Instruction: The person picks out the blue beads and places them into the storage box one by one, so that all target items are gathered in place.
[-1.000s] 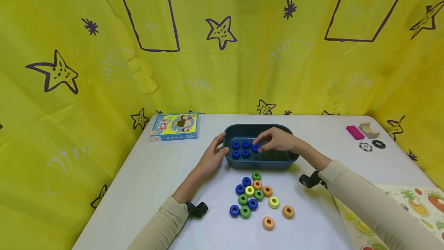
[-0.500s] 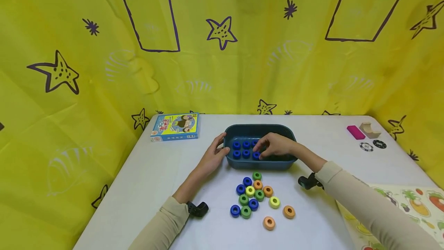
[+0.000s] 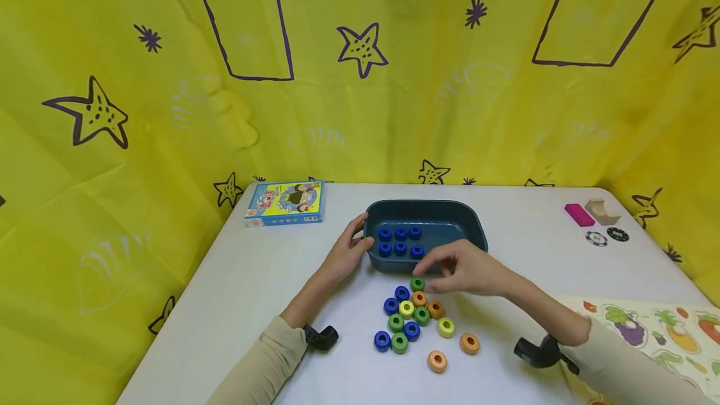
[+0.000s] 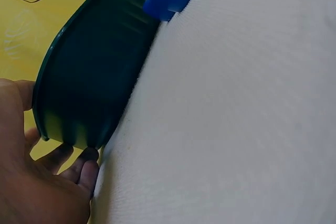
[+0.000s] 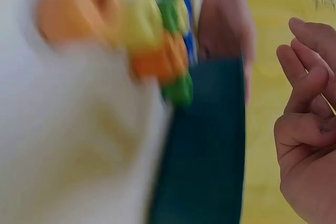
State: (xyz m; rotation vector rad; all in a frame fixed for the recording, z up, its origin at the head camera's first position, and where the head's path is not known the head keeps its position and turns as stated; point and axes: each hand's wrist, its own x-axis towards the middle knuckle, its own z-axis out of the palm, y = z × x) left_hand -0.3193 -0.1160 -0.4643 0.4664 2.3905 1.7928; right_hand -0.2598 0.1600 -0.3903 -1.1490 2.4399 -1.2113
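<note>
The dark teal plastic tub (image 3: 450,262) stands on the table with several blue rings inside its left half, set in two rows. My left hand (image 3: 344,254) grips the tub's left end, fingers and thumb spread around its wall; the left wrist view shows the fingertips (image 4: 86,156) against it. My right hand (image 3: 469,267) hovers at the tub's front edge, above the loose pile. Nothing sits between its bent fingers and thumb, as the right wrist view also shows. Blue, green, yellow and orange rings lie in front of the tub, the green ring (image 3: 417,284) closest to the right hand.
A blue and yellow card box (image 3: 284,203) lies at the back left. A pink block (image 3: 579,215), a wooden piece (image 3: 603,211) and two poker chips (image 3: 617,234) are at the back right. A fruit-printed sheet (image 3: 647,330) covers the right front; a yellow curtain (image 3: 405,117) hangs behind.
My right hand has let go of a blue ring in the tub's front row and moved out over the front rim toward the pile. The left hand stays on the tub.
</note>
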